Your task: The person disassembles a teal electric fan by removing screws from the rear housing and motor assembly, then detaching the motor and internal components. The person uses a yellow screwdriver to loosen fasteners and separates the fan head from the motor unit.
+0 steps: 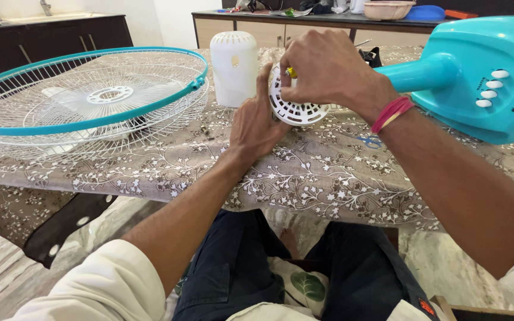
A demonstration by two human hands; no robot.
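**Fan teardown, motor end on the table**

Motor housing (295, 110), white and slotted, sits at the end of the teal fan body (477, 77), which lies on its side across the table (328, 172). Right hand (325, 71) is curled closed over the top of that housing, pinching something small and yellow (292, 72) between thumb and fingers. It looks like a screwdriver handle, but most of it is hidden, so I can't say for sure. Left hand (257, 128) is propped on the tablecloth with the fingers half open, thumb up against the housing's edge to steady it, not really gripping anything.

Where things stand, judging by the layout: the wire guard (90, 95) with its teal rim is already off and lying flat to the left, with the blades (60, 98) showing pale through the wires. A white slotted cover (234, 66) stands upright just behind the left hand, so that's off too. What's left seems to be the housing itself, still on the neck of the fan body. I can't tell how many screws remain, since the hands cover them.

Small blue scissors (369, 141) lie on the cloth under the right wrist. A pink basin (388, 9) sits on the counter behind.
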